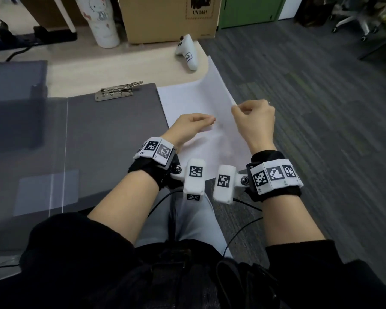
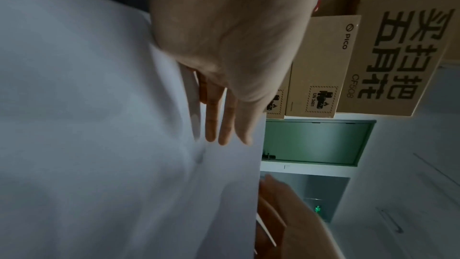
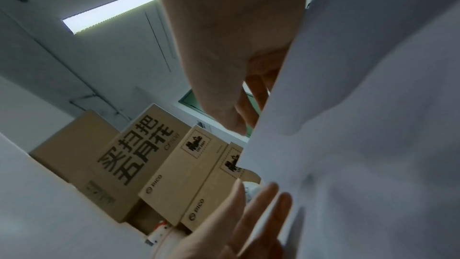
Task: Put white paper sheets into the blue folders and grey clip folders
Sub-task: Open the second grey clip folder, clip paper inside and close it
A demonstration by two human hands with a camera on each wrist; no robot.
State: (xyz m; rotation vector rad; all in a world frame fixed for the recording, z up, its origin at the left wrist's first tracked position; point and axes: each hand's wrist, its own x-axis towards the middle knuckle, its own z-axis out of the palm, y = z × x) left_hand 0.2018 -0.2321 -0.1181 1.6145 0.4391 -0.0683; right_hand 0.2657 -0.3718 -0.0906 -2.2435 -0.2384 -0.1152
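An open grey clip folder (image 1: 112, 134) lies flat on the table, its metal clip (image 1: 116, 91) at the far edge. Just right of it are white paper sheets (image 1: 192, 97), which overhang the table's right edge. My right hand (image 1: 235, 108) pinches the right edge of the top sheet and holds it raised. My left hand (image 1: 207, 120) touches the same sheet near its lower left corner. In the left wrist view its fingers (image 2: 219, 125) lie straight against the paper (image 2: 99, 125). The right wrist view shows my right hand (image 3: 244, 121) on the sheet's edge (image 3: 361, 145).
A white game controller (image 1: 187, 52) lies at the table's far right corner. Behind it stand a cardboard box (image 1: 167, 18) and a white tumbler (image 1: 98, 21). Another dark grey folder (image 1: 13, 103) lies at the left. Grey carpet (image 1: 321, 108) lies to the right of the table.
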